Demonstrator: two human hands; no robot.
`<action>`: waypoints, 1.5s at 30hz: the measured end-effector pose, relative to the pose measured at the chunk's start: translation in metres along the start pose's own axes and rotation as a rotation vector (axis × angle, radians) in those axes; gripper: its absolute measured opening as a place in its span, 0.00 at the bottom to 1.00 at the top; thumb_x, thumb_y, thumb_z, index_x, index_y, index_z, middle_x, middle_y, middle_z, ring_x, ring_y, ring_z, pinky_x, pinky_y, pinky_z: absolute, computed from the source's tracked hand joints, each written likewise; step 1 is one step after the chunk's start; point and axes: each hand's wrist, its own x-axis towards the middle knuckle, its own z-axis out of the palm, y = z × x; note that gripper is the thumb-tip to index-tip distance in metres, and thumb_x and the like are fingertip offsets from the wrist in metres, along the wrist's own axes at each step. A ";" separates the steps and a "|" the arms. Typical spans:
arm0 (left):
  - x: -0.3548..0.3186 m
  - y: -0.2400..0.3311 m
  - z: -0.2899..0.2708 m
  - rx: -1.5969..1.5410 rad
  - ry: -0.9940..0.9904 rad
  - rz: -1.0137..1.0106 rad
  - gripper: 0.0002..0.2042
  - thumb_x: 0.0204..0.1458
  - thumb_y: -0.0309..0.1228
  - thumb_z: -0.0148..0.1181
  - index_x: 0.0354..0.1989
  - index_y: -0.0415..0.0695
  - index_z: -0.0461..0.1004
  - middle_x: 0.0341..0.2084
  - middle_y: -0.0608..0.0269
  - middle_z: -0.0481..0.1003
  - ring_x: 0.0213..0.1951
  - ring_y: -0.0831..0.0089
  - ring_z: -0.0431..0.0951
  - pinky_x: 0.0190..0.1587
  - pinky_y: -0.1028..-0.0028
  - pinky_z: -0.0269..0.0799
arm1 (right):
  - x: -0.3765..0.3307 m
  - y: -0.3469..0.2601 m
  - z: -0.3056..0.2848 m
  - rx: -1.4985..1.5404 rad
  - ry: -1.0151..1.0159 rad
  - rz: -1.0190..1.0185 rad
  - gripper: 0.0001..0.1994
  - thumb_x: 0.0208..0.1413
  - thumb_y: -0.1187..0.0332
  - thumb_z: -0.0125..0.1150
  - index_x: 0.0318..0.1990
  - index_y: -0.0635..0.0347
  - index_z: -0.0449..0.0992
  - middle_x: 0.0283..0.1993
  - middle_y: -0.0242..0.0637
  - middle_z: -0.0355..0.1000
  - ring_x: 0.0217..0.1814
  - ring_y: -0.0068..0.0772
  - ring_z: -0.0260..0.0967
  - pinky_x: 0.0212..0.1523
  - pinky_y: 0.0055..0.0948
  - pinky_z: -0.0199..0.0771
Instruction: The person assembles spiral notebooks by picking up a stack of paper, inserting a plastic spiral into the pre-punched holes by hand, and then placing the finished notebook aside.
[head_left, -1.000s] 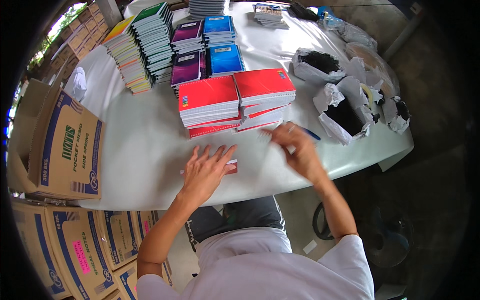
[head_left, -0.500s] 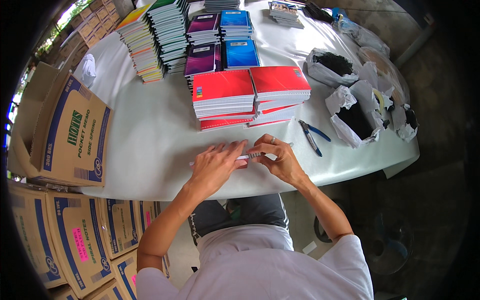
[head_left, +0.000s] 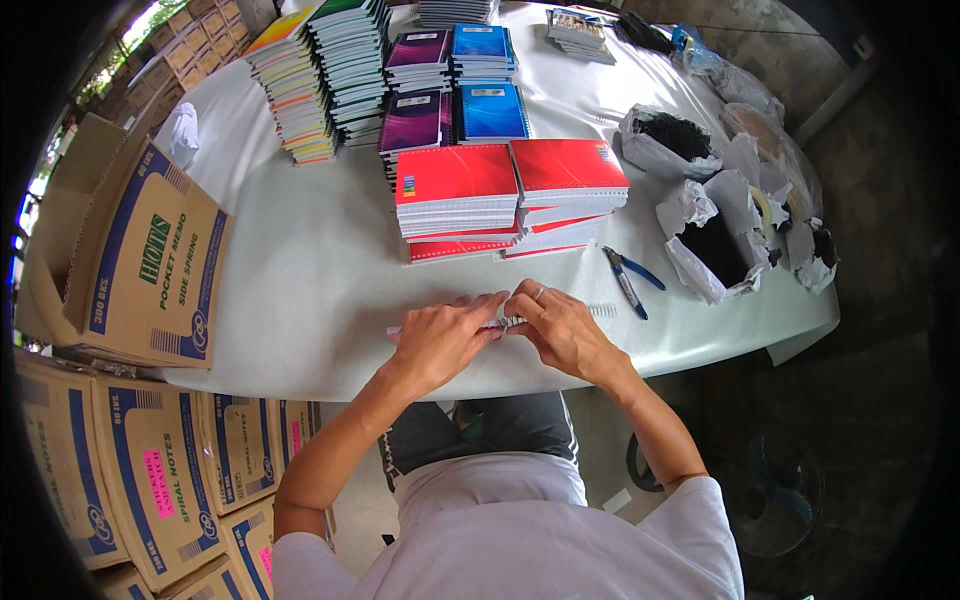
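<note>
Red notebook stacks: two, centre frame.
Pliers: one, blue-handled.
Your left hand, right hand: both pinching one silvery spiral wire.

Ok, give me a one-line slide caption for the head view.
Both hands, left hand and right hand, meet over a wire spiral on a white table, near red notebooks and blue-handled pliers.

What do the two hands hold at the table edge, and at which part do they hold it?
Both the left hand and the right hand pinch a thin spiral wire binding near its middle; its ends stick out on either side of the fingers.
</note>
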 end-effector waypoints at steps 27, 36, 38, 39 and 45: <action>-0.015 0.003 -0.004 0.141 -0.121 0.173 0.28 0.60 0.49 0.52 0.69 0.61 0.58 0.52 0.61 0.76 0.37 0.57 0.81 0.37 0.57 0.78 | -0.047 0.126 -0.085 -0.289 0.351 0.421 0.09 0.47 0.87 0.53 0.34 0.67 0.74 0.40 0.47 0.72 0.42 0.54 0.71 0.42 0.42 0.70; -0.011 0.002 -0.013 0.146 -0.201 0.119 0.31 0.58 0.50 0.55 0.68 0.54 0.58 0.52 0.58 0.75 0.40 0.54 0.81 0.35 0.55 0.78 | 0.082 0.270 -0.053 0.652 0.377 0.481 0.14 0.63 0.66 0.54 0.51 0.65 0.76 0.47 0.39 0.77 0.49 0.26 0.70 0.54 0.28 0.69; -0.011 0.001 -0.012 0.169 -0.193 0.160 0.32 0.57 0.50 0.55 0.69 0.54 0.58 0.53 0.60 0.76 0.40 0.56 0.81 0.35 0.56 0.79 | 0.102 0.279 -0.043 1.058 0.295 0.511 0.17 0.63 0.59 0.56 0.51 0.62 0.78 0.48 0.40 0.78 0.50 0.28 0.72 0.55 0.28 0.69; -0.011 0.000 -0.010 0.176 -0.192 0.176 0.32 0.57 0.50 0.56 0.69 0.54 0.57 0.53 0.61 0.76 0.40 0.56 0.81 0.35 0.57 0.79 | 0.106 0.292 -0.040 0.934 0.208 0.375 0.18 0.62 0.58 0.57 0.51 0.61 0.79 0.48 0.40 0.78 0.50 0.29 0.72 0.56 0.28 0.68; -0.001 0.002 -0.007 0.032 -0.100 0.174 0.32 0.53 0.48 0.61 0.68 0.59 0.61 0.50 0.59 0.77 0.42 0.60 0.82 0.36 0.63 0.79 | 0.111 0.342 -0.054 0.343 0.016 0.046 0.27 0.45 0.53 0.72 0.51 0.59 0.79 0.46 0.42 0.80 0.45 0.33 0.74 0.52 0.29 0.73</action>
